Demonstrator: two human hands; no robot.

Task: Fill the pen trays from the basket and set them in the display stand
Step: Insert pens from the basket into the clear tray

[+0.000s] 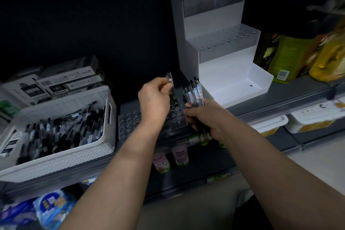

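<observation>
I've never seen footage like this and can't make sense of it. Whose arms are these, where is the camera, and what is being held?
There is no machine here. A person wears one camera on the head, and it looks down at their own two arms. The left hand pinches a single pen above a clear pen tray dotted with holes. The right hand has a bundle of pens in its grip. Left of the tray, a white basket holds many more pens. A white stepped display stand stands behind, to the right.
</observation>
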